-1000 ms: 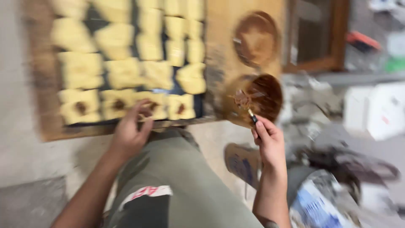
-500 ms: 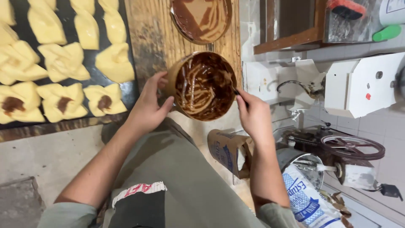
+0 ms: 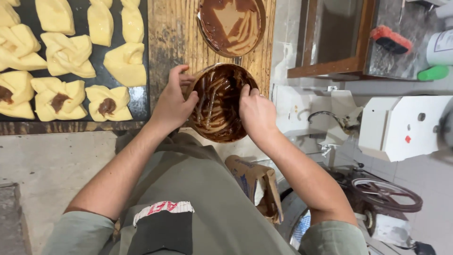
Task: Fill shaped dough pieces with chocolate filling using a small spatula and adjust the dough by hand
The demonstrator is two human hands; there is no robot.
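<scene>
folded dough pastries (image 3: pixel 68 54) on dark tray (image 3: pixel 140 101) — wooden bench (image 3: pixel 174 33); chocolate-smeared plate (image 3: pixel 231 23); paper sack (image 3: pixel 257 186)

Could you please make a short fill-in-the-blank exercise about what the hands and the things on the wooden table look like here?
1. Both hands, left hand and right hand, grip the round bowl smeared with ____ paste.
2. The folded yellow dough pieces lie on a ____ tray.
3. A round lid smeared brown lies on the ____ board beyond the bowl.

Missing words: brown; black; wooden
</scene>
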